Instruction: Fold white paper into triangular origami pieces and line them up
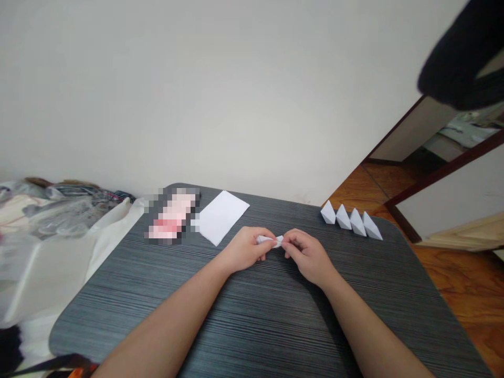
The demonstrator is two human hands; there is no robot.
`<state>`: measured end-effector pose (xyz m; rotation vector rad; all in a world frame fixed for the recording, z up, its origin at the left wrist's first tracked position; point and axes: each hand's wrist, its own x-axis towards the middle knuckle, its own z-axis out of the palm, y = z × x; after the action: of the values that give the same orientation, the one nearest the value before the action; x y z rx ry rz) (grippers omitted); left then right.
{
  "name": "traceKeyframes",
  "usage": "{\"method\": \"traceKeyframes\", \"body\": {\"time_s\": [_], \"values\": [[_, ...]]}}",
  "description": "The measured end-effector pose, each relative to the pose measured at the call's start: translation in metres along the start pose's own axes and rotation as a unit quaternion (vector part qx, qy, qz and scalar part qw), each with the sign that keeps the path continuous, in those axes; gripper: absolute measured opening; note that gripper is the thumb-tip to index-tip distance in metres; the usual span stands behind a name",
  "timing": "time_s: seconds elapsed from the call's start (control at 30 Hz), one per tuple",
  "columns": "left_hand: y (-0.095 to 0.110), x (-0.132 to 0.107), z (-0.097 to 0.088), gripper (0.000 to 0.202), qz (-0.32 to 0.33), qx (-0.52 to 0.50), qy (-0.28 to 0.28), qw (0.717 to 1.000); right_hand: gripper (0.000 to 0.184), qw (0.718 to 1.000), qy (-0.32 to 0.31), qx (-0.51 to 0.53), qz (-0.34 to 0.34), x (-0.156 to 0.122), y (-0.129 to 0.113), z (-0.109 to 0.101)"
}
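My left hand (244,249) and my right hand (307,257) meet above the middle of the dark grey striped table (260,320). Between their fingertips they pinch a small folded piece of white paper (270,240), partly hidden by my fingers. Just beyond my left hand lies a flat white paper sheet (220,218), not touched by either hand. Several folded white paper pieces (351,220) stand in a row near the table's far right edge, well to the right of my right hand.
A pixelated pink and dark item (170,215) lies at the far left of the table. Bags and fabric (59,220) are heaped beyond the left edge. Wooden floor (464,283) lies to the right, with a doorway beyond. A dark shape (460,58) hangs at upper right.
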<state>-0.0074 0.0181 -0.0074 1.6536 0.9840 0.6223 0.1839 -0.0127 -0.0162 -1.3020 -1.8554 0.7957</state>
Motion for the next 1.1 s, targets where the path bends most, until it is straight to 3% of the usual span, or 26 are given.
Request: {"method": "traceKeyframes", "body": {"time_s": [0.1, 0.27, 0.37, 0.47, 0.57, 1.1], "values": [[0.000, 0.000, 0.000, 0.028, 0.001, -0.008, 0.003, 1.000, 0.018, 1.000, 0.016, 0.018, 0.016, 0.000, 0.000, 0.001], [-0.001, 0.000, -0.002, 0.028, -0.006, -0.037, 0.005, 0.999, 0.025, 0.983, 0.074, 0.136, 0.102, -0.003, 0.010, 0.005], [-0.001, 0.000, -0.002, 0.028, -0.007, -0.043, 0.000, 0.999, 0.028, 0.981, 0.046, 0.145, 0.124, -0.004, 0.013, 0.005], [-0.001, 0.000, -0.002, 0.029, -0.003, -0.042, -0.009, 0.999, 0.021, 0.986, -0.022, 0.111, 0.124, -0.004, 0.012, 0.005], [-0.001, 0.001, -0.002, 0.028, 0.002, -0.049, -0.014, 0.999, 0.018, 0.986, -0.052, 0.104, 0.117, -0.004, 0.009, 0.004], [-0.006, 0.002, 0.000, 0.035, -0.004, -0.074, -0.004, 0.997, 0.011, 0.985, -0.028, 0.139, 0.100, -0.005, 0.010, 0.007]]}}
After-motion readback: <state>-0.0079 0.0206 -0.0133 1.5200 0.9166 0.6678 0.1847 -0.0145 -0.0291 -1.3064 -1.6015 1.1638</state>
